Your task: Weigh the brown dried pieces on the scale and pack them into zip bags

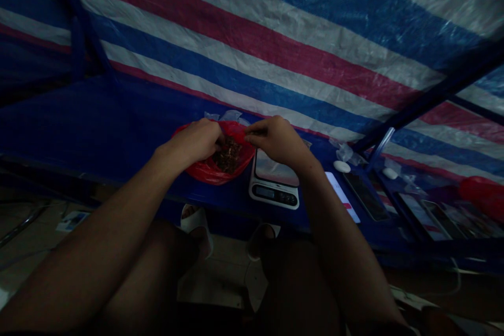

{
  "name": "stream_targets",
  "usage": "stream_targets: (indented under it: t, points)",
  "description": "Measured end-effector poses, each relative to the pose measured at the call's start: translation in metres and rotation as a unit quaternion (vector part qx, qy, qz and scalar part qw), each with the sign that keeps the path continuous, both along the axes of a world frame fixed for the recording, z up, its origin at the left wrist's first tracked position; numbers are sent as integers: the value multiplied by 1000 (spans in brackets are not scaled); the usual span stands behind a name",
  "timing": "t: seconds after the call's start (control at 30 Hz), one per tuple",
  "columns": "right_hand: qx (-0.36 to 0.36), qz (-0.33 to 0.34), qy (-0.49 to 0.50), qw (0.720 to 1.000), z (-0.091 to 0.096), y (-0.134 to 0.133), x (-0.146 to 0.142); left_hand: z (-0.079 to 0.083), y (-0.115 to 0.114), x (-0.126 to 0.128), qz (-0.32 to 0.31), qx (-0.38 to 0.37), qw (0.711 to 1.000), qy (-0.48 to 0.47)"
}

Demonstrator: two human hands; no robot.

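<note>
Red plastic bag (205, 170) lies on a blue table (98, 115), dark brown pieces (227, 155) inside it. The left hand (195, 142) and right hand (277, 142) meet at its mouth, fingers (254, 134) bunched together; whether they pinch plastic or pieces, I cannot tell. A digital scale (273, 189) sits just beside the bag.

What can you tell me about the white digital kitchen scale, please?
The white plastic digital kitchen scale sits flat on the blue tabletop. A dark display and small buttons fill its front panel; a shiny platform lies bare behind them. A red plastic bag lies just left of it, and the person's bare right hand hovers above its far edge.
</note>
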State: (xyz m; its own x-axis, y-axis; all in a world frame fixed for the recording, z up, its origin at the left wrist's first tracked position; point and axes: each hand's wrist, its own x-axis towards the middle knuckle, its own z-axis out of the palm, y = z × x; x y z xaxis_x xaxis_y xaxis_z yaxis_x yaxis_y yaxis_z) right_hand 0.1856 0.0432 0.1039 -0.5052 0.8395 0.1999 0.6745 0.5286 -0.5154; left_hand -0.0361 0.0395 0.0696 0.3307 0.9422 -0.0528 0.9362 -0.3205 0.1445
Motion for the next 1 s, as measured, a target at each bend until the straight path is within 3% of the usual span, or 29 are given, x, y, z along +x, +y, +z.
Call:
stream_targets:
  t: [0.13, 0.4, 0.53, 0.7, 1.0]
  points:
    - [-70, -43, 100, 992, -1, 1, 36, -9, 7, -5, -23, 9, 1000, -11]
    - [-185, -59, 238, 952, -30, 11, 78, -16, 11, -8, -24, -8, 999, -23]
    - [-193, -49, 226, 953, -37, 14, 83, -18, 11, -8, -28, -4, 999, -36]
    - [-155, -43, 203, 966, -37, 15, 88, -20, 13, -11, -36, -10, 999, -37]
    - [-126, -35, 116, 985, -20, 4, 90, -14, 10, -5, -26, 9, 999, -30]
